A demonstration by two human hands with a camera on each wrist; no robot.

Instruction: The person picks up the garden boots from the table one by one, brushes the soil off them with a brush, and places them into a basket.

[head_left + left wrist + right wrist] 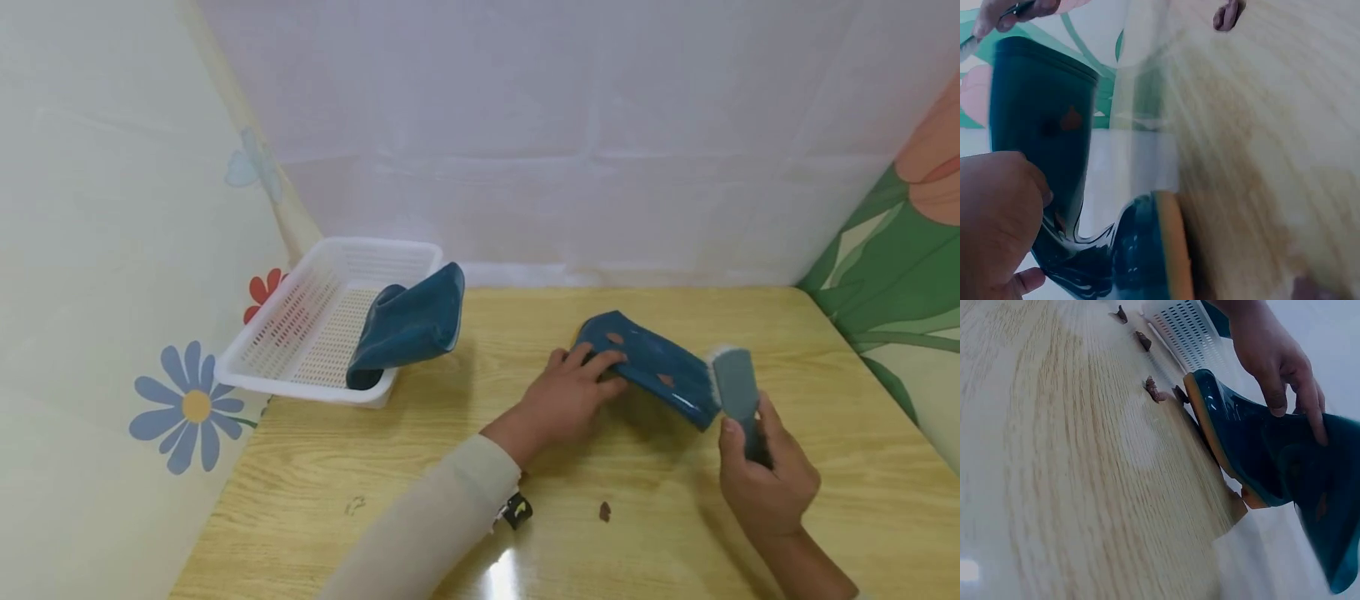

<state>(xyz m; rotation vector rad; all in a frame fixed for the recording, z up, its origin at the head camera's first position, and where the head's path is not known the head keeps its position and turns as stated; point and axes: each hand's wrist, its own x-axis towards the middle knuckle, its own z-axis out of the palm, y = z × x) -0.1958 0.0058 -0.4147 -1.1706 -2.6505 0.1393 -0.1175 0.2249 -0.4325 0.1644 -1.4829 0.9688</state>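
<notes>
A glossy dark-teal rain boot (651, 358) with an orange-tan sole (1174, 244) is held tilted over the table, its shaft pointing right. Reddish-brown patches (665, 380) mark the shaft. My left hand (566, 396) grips the boot around its ankle, thumb on one side and fingers across the other. In my right hand (772, 479) is a grey-blue scrubbing brush (737, 383), held by its handle. Its white bristles (713, 379) face the boot's open end; whether they touch I cannot tell. A second teal boot (412, 321) leans in the white basket (300, 385).
The basket stands at the table's back left, the second boot's shaft jutting over its right side. A small brown crumb (604, 511) lies on the wooden table (637, 558) in front of me. More brown bits (1152, 390) show in the right wrist view. Walls border the table.
</notes>
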